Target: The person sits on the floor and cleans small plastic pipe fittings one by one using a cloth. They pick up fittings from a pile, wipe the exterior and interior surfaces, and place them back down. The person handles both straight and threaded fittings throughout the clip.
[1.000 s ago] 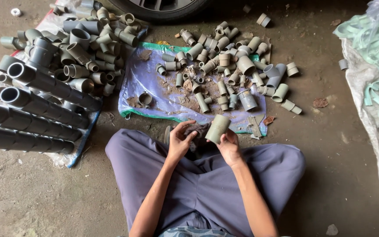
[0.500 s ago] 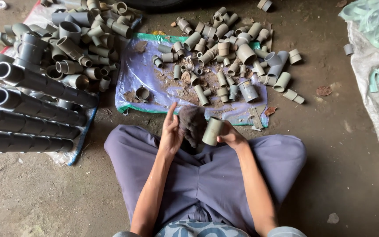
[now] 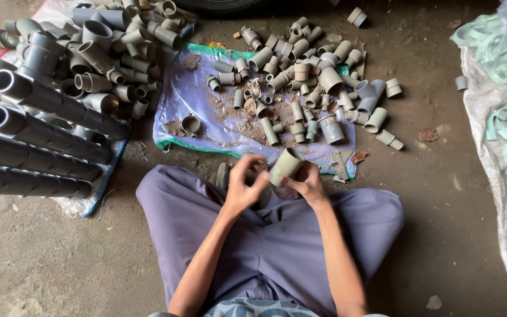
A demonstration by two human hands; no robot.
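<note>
Right hand: fingers pinching a short grey plastic pipe coupling.
Left hand: fingers curled, touching the coupling.
Blue plastic sheet: bears scattered grey fittings, dirt.

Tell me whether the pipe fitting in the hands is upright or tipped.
Tipped. The grey fitting leans, its open end up and to the right, held by the right hand, with the left hand beside it.

Grey pipe fitting between hands
</note>
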